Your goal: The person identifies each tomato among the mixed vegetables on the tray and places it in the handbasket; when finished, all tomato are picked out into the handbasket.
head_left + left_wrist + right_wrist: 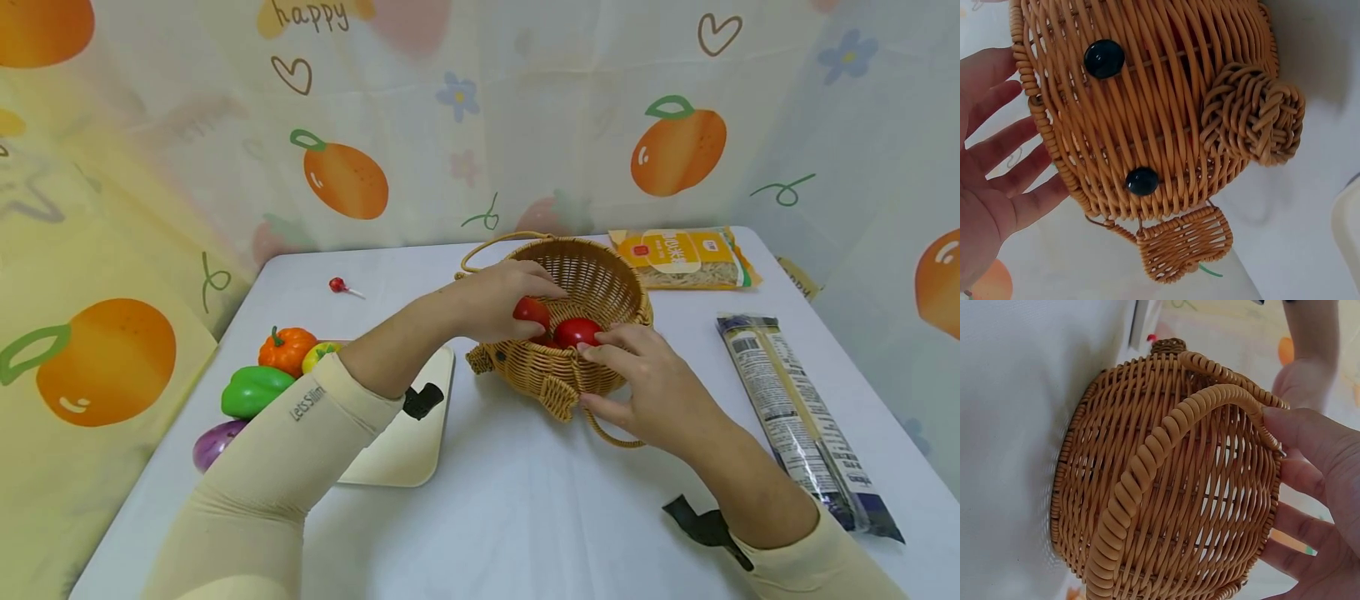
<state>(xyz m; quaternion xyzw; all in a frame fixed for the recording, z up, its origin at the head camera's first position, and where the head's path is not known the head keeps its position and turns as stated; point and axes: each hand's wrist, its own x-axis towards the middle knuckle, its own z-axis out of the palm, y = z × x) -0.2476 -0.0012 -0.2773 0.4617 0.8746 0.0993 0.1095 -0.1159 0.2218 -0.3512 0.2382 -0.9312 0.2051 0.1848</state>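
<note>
The wicker basket (536,375), shaped like an animal face with a snout, dark eyes (1104,59) and an ear, lies tipped with its mouth upward and toward me. My left hand (498,302) reaches over its rim, thumb and fingers around a red tomato (532,312) inside. Beside that sits a second glossy red, round thing (576,332). With fingers over the rim and thumb outside, my right hand (652,387) holds the basket; its thumb lies by the handle (1147,456). In the left wrist view the fingertips (1029,169) pass behind the rim, so the tomato is hidden.
On the left are an orange pumpkin (287,350), a green pepper (257,392), a purple eggplant (217,443), a yellow thing (318,356), a whitish tray (405,450) and a lollipop (339,285). A yellow food bag (682,258) and a long packet (795,408) lie right.
</note>
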